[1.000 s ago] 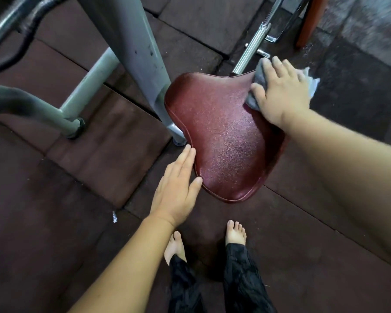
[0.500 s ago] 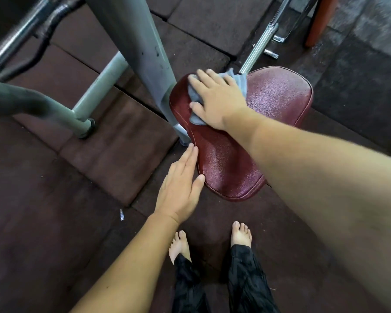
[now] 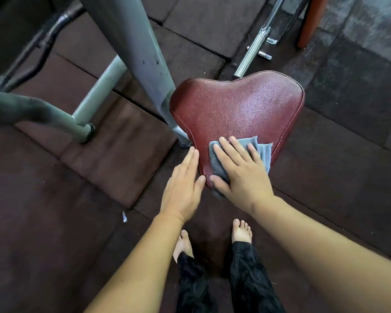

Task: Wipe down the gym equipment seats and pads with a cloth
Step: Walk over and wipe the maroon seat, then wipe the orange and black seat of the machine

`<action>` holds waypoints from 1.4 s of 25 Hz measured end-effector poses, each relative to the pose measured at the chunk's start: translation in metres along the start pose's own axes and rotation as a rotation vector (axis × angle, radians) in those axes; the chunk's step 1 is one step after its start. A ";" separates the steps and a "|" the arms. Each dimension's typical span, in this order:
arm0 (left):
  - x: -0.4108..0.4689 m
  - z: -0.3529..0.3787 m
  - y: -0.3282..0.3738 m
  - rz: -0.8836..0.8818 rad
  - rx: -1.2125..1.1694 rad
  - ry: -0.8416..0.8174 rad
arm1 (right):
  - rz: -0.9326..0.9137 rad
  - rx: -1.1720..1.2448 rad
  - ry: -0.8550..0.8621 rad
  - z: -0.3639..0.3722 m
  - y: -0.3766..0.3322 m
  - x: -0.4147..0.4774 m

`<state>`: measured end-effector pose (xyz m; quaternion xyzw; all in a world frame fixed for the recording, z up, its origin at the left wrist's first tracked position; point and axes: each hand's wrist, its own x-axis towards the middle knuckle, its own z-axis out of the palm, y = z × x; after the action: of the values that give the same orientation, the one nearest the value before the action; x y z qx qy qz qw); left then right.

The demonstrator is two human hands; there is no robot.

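Two hands meet at the narrow near end of the dark red, heart-shaped padded vinyl seat [image 3: 242, 109], just above the bare feet [image 3: 241, 231] at the bottom centre of the frame. The left hand [image 3: 183, 184] lies flat and released, fingers straight against the seat's left edge, seemingly steadying it. The right hand [image 3: 242, 175] is spread flat too, grasping nothing, its palm pressing the folded grey-blue cloth [image 3: 263, 152] onto the seat's tip.

To do this pass well, I would hold the palm's weight even, carry the cloth over the piped seam and down the side wall, and let the left hand brace against any swivel.

Further up, the wide lobes shine; whether they are damp or merely glossy I cannot tell. The tip under the palm, much of the cloth, the seat's underside and its mount are all hidden. Beyond, the grey painted steel post [image 3: 140, 53] and the chrome bar [image 3: 251, 55] run out of the upper frame.
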<state>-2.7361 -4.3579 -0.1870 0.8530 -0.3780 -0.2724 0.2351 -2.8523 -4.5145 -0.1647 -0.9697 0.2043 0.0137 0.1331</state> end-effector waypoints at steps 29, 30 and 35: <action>-0.104 -0.120 0.312 0.851 0.534 -0.293 | 0.968 0.324 0.379 -0.288 -0.036 -0.275; -0.117 -0.114 0.325 0.886 0.543 -0.310 | 1.002 0.333 0.406 -0.289 -0.041 -0.294; -0.188 -0.070 0.384 1.078 0.597 -0.376 | 1.166 0.355 0.507 -0.292 -0.066 -0.404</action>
<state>-2.9962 -4.4305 0.1527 0.5097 -0.8479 -0.1441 0.0211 -3.2043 -4.3749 0.1657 -0.6368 0.7201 -0.1792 0.2096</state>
